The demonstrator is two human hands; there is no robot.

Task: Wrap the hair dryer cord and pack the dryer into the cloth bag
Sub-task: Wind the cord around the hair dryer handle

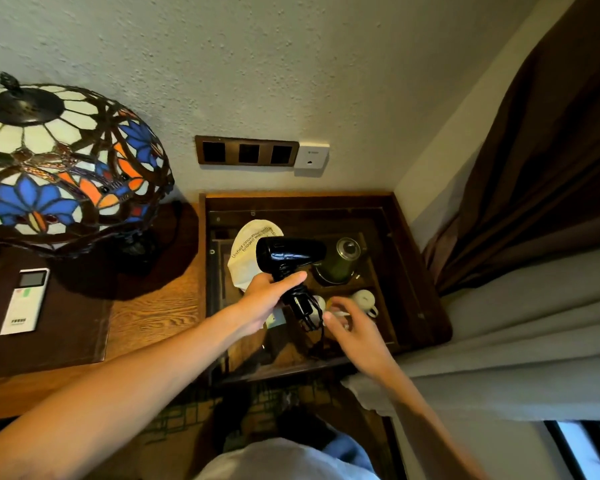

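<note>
Cord-wrapping looks nearly done: the left hand (269, 292) grips the glossy black plastic hair dryer (289, 253) over the cream cloth bag (248, 251), while the right hand (352, 325), fingers loosely spread, must tuck the dangling black cord (317, 336).

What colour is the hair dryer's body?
Glossy black, as are its cord and plug; the hair dryer shows best in the head view, the only one.

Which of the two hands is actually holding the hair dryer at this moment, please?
The left hand grips the black hair dryer by its handle; the right hand is open beside the dangling cord.
</note>
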